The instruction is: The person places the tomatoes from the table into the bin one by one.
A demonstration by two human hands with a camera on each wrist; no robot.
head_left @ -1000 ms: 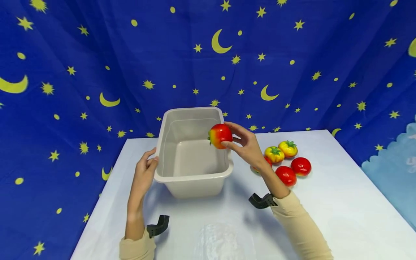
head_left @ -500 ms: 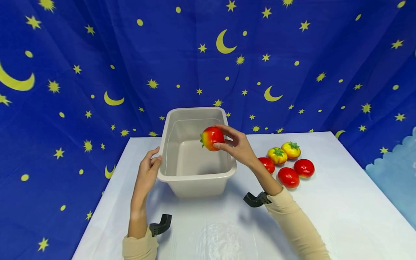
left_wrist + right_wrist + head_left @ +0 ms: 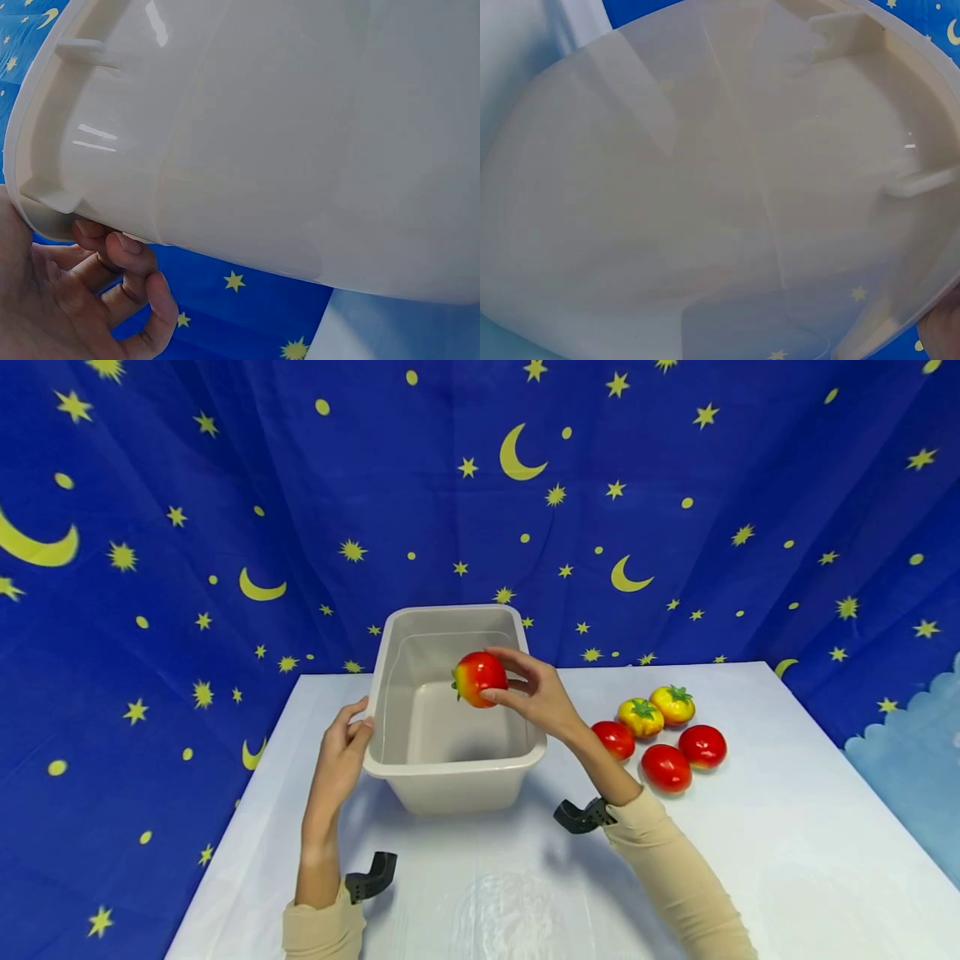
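My right hand (image 3: 536,692) holds a glossy red tomato (image 3: 481,679) between thumb and fingertips, over the inside of a light grey plastic tub (image 3: 457,769). The tomato's yellowish end with green leaves points left. My left hand (image 3: 342,753) grips the tub's left rim. In the left wrist view, the left hand (image 3: 97,292) has its fingers curled at the underside of the tub's rim (image 3: 45,214). The right wrist view is mostly filled by the tub's outer wall (image 3: 705,187), with only a bit of the right hand (image 3: 941,330) at the edge; the tomato is hidden there.
Right of the tub, several more tomatoes lie on the white table (image 3: 750,852): red ones (image 3: 666,768) and two showing yellow tops (image 3: 641,718) with green leaves. A blue curtain (image 3: 420,485) with stars and moons hangs right behind the table.
My right hand has carried the tomato left, from near the tub's right rim to over its middle. The left hand keeps its grip on the rim. The view has shifted slightly.
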